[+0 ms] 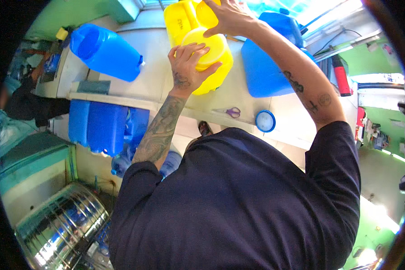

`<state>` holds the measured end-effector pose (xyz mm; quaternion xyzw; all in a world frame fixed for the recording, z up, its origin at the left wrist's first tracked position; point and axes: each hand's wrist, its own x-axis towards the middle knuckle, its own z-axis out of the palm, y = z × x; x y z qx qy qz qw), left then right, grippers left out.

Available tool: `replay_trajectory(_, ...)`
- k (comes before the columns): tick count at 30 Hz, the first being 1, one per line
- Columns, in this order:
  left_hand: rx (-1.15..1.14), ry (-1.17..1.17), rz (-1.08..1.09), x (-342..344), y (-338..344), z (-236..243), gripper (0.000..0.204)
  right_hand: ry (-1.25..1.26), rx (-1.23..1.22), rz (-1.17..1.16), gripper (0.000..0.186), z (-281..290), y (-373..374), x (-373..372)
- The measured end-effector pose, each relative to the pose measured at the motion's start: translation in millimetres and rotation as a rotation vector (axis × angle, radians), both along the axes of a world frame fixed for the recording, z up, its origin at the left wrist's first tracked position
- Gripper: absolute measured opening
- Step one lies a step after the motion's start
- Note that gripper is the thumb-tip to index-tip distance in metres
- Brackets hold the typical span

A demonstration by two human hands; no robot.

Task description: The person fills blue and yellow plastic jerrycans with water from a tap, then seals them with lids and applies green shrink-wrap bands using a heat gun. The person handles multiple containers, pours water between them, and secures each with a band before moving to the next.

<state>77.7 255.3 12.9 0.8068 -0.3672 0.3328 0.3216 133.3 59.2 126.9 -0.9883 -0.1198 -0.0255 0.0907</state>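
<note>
A yellow plastic jug [179, 24] with a wide round lid [207, 41] stands at the far middle of the white counter. My left hand [187, 63] rests on the near left part of the lid, its fingers laid over the top and its thumb stretched out along the near side. Above the jug's far right part, my right hand [229, 18] spreads its fingers; the thumb reaches close to the lid's far edge. Whether that thumb touches cannot be told. A second round yellow part [206, 14] shows beside the right fingers, partly hidden by them.
On the counter [155, 49] lie a blue jug [114, 54] at left, a big blue container [267, 67] at right, purple-handled scissors [232, 112] and a round blue-rimmed lid [265, 121]. Blue containers [105, 126] stand below. A shiny metal drum [63, 225] is at lower left.
</note>
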Motion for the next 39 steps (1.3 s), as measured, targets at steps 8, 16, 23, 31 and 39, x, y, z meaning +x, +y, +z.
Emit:
replay_trajectory(8,0.033,0.026,-0.017,-3.2,-0.1,4.0,0.048,-0.165,0.710,-0.079,0.111,-124.9,-50.7,-191.1)
replay_trajectory(16,0.077,0.030,-0.031,-0.3,2.1,4.8,0.047,0.535,0.185,-0.482,0.122,-349.7,-16.3,-260.8)
replay_trajectory(23,0.050,0.049,-0.043,-0.4,3.2,1.3,0.048,-0.096,0.775,-0.567,0.070,-238.7,-21.8,-160.3)
replay_trajectory(31,-0.057,0.041,-0.037,-0.4,-1.9,-1.4,0.047,0.236,0.272,-0.066,0.051,-18.8,-15.0,-36.3)
replay_trajectory(39,-0.131,0.060,-0.031,-0.3,-4.3,-10.1,0.045,0.822,0.136,0.001,0.055,5.9,-7.8,11.7)
